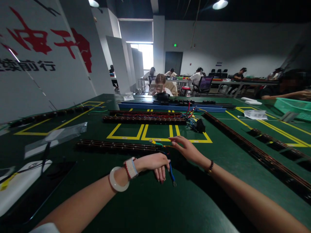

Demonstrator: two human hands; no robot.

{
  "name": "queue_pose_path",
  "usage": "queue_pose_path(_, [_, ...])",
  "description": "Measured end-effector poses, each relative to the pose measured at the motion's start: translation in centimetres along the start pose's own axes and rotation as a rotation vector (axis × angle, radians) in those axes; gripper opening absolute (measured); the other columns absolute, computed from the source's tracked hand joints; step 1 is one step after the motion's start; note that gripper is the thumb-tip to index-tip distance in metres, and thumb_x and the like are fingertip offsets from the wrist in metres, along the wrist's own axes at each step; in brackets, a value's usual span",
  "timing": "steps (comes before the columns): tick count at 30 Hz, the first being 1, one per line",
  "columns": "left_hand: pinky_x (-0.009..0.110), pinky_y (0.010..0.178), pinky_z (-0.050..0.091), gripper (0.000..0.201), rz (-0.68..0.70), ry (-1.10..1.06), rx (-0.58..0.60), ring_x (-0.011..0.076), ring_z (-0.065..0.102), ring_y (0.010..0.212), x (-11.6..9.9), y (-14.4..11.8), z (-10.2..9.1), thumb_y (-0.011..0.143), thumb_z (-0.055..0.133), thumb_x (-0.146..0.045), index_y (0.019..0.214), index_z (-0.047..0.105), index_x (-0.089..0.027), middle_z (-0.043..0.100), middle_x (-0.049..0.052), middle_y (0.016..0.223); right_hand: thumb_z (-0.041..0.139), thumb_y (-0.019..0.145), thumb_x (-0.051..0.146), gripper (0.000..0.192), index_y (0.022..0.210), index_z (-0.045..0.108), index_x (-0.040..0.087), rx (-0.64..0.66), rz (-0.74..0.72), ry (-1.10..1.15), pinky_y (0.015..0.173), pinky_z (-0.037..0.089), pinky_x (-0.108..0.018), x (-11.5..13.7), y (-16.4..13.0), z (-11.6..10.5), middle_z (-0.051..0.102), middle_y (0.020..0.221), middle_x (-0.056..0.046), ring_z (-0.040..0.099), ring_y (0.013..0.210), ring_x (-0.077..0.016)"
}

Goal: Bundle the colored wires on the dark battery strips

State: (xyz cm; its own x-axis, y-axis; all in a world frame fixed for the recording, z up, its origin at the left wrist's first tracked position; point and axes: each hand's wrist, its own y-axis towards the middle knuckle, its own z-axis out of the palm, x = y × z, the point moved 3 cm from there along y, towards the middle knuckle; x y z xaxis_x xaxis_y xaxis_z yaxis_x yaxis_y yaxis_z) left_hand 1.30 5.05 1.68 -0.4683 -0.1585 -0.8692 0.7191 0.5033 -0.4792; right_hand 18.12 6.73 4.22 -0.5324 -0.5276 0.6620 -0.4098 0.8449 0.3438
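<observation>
Head view, looking down across a green bench [150, 207] marked with yellow lines.

Left hand [155, 163] bent down at the wrist, fingers curled loosely, tips hanging over a blue wire [171, 173] and apparently touching it; firm grip or not, cannot tell. White bangle [116, 181] and a woven band on that wrist.

Right hand [187, 149] spread flat, palm down, fingers stretched toward the left, hovering just above the wire ends where a green-and-yellow wire [156, 143] leaves the near terminal strip [116, 146]. Holding nothing. Beaded bracelet on that wrist.

Near terminal strip lying crosswise just beyond both hands, its right end close to the fingertips. A second long strip [145, 119] farther off, with a bundle of red and blue wires [190, 117] at its right end. Another dark strip [255, 152] running diagonally along the right.

Open green surface in front of both forearms and between the two strips. Clear plastic bags [55, 137] at left, a green basket [293, 106] at far right, well apart. Other people seated at benches beyond.
</observation>
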Motion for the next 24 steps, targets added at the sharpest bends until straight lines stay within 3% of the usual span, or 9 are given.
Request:
queue_pose_path(4, [0.029, 0.052, 0.050, 0.040, 0.023, -0.058, 0.019, 0.0191, 0.065, 0.054, 0.6, 0.5, 0.5, 0.087, 0.046, -0.049, 0.075, 0.059, -0.013, 0.067, 0.011, 0.062, 0.036, 0.097, 0.042, 0.051, 0.145, 0.026, 0.031, 0.167, -0.058, 0.360, 0.107, 0.032, -0.039, 4.6, -0.3, 1.1, 0.033, 0.147, -0.005, 0.036, 0.131, -0.0188])
queue_pose_path(7, [0.029, 0.052, 0.051, 0.040, 0.072, -0.093, 0.025, 0.0197, 0.066, 0.056, 1.2, 0.7, 0.5, 0.085, 0.048, -0.053, 0.083, 0.059, -0.014, 0.068, 0.011, 0.064, 0.027, 0.098, 0.048, 0.047, 0.134, 0.046, 0.025, 0.227, -0.048, 0.447, 0.108, 0.030, -0.038, 5.7, -0.2, 1.3, 0.047, 0.138, -0.006, 0.041, 0.127, -0.0184])
queue_pose_path(9, [0.027, 0.051, 0.050, 0.038, 0.077, -0.090, 0.018, 0.0187, 0.066, 0.055, 1.5, 0.8, 0.3, 0.085, 0.049, -0.051, 0.087, 0.059, -0.014, 0.069, 0.010, 0.065, 0.023, 0.097, 0.053, 0.054, 0.110, 0.063, 0.018, 0.180, -0.002, 0.460, 0.103, 0.035, -0.038, 4.9, 0.1, 0.8, 0.061, 0.117, -0.008, 0.053, 0.112, -0.0191])
queue_pose_path(11, [0.026, 0.050, 0.050, 0.034, 0.068, -0.079, 0.015, 0.0174, 0.065, 0.053, 1.5, 0.8, 0.3, 0.086, 0.049, -0.047, 0.088, 0.058, -0.014, 0.069, 0.010, 0.064, 0.028, 0.095, 0.055, 0.056, 0.088, 0.067, 0.016, 0.169, 0.026, 0.438, 0.096, 0.040, -0.037, 3.7, 0.4, -0.1, 0.066, 0.097, -0.008, 0.058, 0.099, -0.0192])
queue_pose_path(14, [0.028, 0.051, 0.051, 0.030, 0.042, -0.050, 0.014, 0.0177, 0.065, 0.052, 1.1, 0.9, 0.2, 0.087, 0.048, -0.044, 0.089, 0.055, -0.015, 0.068, 0.009, 0.063, 0.046, 0.090, 0.054, 0.045, 0.077, 0.066, 0.015, 0.306, -0.003, 0.368, 0.091, 0.042, -0.034, 2.3, 0.6, -1.3, 0.064, 0.088, -0.006, 0.058, 0.095, -0.0189])
queue_pose_path(18, [0.031, 0.054, 0.053, 0.033, 0.024, -0.006, 0.028, 0.0194, 0.067, 0.055, 0.6, 0.7, 0.3, 0.088, 0.046, -0.046, 0.088, 0.053, -0.014, 0.069, 0.010, 0.064, 0.058, 0.085, 0.044, 0.031, 0.076, 0.065, 0.015, 0.459, -0.017, 0.239, 0.090, 0.043, -0.032, 1.6, 0.6, -2.1, 0.064, 0.095, -0.005, 0.057, 0.096, -0.0184])
queue_pose_path(22, [0.031, 0.054, 0.052, 0.040, 0.026, -0.009, 0.033, 0.0207, 0.068, 0.058, 0.7, 0.7, 0.2, 0.086, 0.046, -0.054, 0.090, 0.051, -0.014, 0.069, 0.011, 0.066, 0.058, 0.085, 0.038, 0.024, 0.095, 0.066, 0.017, 0.438, 0.023, 0.151, 0.090, 0.045, -0.034, 0.9, 0.6, -1.7, 0.065, 0.101, -0.005, 0.059, 0.096, -0.0181])
queue_pose_path(24, [0.030, 0.053, 0.052, 0.042, 0.034, -0.007, 0.029, 0.0201, 0.067, 0.057, 0.7, 0.6, 0.2, 0.085, 0.046, -0.056, 0.089, 0.051, -0.014, 0.069, 0.011, 0.066, 0.061, 0.083, 0.033, 0.031, 0.112, 0.062, 0.019, 0.385, -0.003, 0.095, 0.095, 0.042, -0.035, 0.2, 0.7, -1.4, 0.061, 0.113, -0.006, 0.057, 0.105, -0.0188])
